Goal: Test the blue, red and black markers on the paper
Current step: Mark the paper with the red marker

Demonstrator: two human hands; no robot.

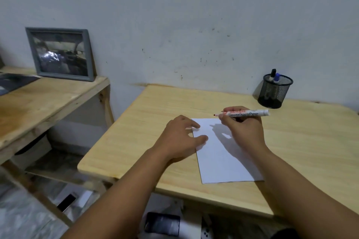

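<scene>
A pale wooden counter [194, 101] stands against a scuffed grey wall [194, 15], with a second, lower wooden counter [44, 99] to its left carrying a grey picture frame [60, 53] that leans upright on the wall. A white sheet of paper [223, 159] lies flat near the front edge of the main counter, its surface showing no marks under the shadow of the hands. At the far right corner, well apart from the sheet, a black mesh pen holder [274, 92] stands upright; two markers stick out of its top, a black-capped marker [272, 74] on the left and a blue-capped marker [277, 78] just beside it.

Both bare forearms reach in from the bottom of the view. The left hand [180, 139] rests palm down with fingers spread, its fingertips pressing the sheet's upper left edge. The right hand [242, 128] hovers over the sheet's far right corner, thumb and fingers pinching a red marker [245, 113] near its writing end. The white barrel, lettered "Boardmarker", lies almost level, its uncapped tip pointing left and held above the paper's top edge, not touching it; the butt end points right, towards the holder. Whether a cap sits on that butt end cannot be told.
</scene>
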